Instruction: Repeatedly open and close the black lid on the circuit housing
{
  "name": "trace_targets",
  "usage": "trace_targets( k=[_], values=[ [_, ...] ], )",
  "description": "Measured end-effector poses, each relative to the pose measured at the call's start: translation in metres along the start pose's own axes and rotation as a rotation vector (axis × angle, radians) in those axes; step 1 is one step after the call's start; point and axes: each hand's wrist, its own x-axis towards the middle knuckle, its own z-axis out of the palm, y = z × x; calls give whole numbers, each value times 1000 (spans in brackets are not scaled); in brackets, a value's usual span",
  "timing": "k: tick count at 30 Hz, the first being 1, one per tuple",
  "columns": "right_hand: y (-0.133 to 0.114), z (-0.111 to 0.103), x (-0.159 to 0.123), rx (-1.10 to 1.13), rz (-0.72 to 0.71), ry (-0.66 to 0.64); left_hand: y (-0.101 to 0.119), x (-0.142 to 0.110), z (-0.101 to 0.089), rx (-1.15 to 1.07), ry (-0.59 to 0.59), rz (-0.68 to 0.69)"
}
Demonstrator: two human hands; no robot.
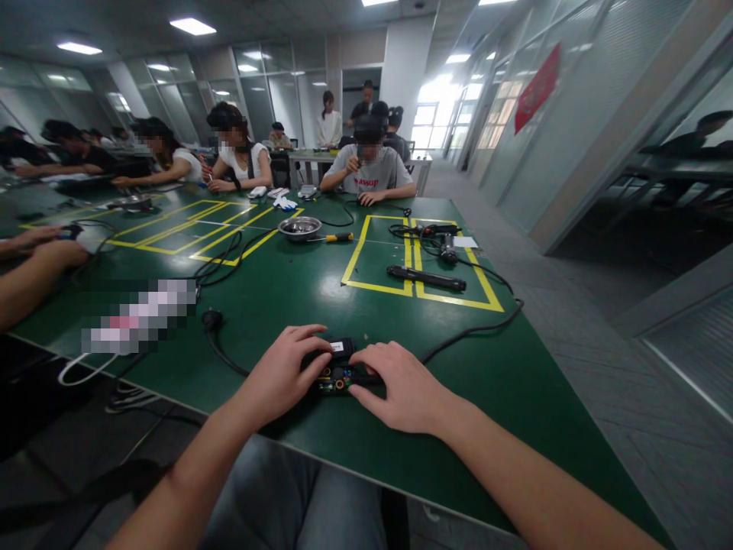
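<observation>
A small black device (339, 365) with an exposed circuit board and coloured parts lies near the front edge of the green table (286, 290). My left hand (283, 374) curls over its left end, fingers pressed on it. My right hand (401, 386) covers its right end, fingertips gripping the board. A black cable (475, 330) runs from the device to the right and back across the table.
Yellow tape boxes mark the table. A metal bowl (299, 227) and a yellow-handled screwdriver (335, 237) sit mid-table; black tools (427, 277) lie in the right box. A co-worker's arm (28, 275) rests at left. Several people sit at the far end.
</observation>
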Motion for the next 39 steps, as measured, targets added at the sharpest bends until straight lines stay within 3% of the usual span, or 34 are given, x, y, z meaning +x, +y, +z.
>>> trace_targets(
  k=[3, 6, 13, 21, 23, 25, 28, 33, 39],
  values=[
    [1, 2, -1, 1, -3, -5, 0, -23, -1, 58, 59, 16],
    [1, 3, 0, 3, -3, -13, 1, -39, -3, 77, 3, 24],
    [2, 2, -1, 14, -19, -11, 5, -35, -13, 118, -132, 22],
    [4, 2, 1, -75, 31, 59, 3, -15, -11, 77, 74, 41],
    [4, 3, 2, -116, 50, 71, 3, 0, -7, 54, 37, 24],
    [3, 2, 2, -122, 57, 76, 2, 13, -5, 79, -72, -11],
    [3, 0, 2, -93, 65, 74, 3, 21, -5, 126, -172, -58],
    [2, -3, 3, -49, 90, 84, 7, -4, -14, 10, -52, 39],
    [0, -2, 4, -64, 88, 57, 17, -22, -20, 115, -210, 176]
  ],
)
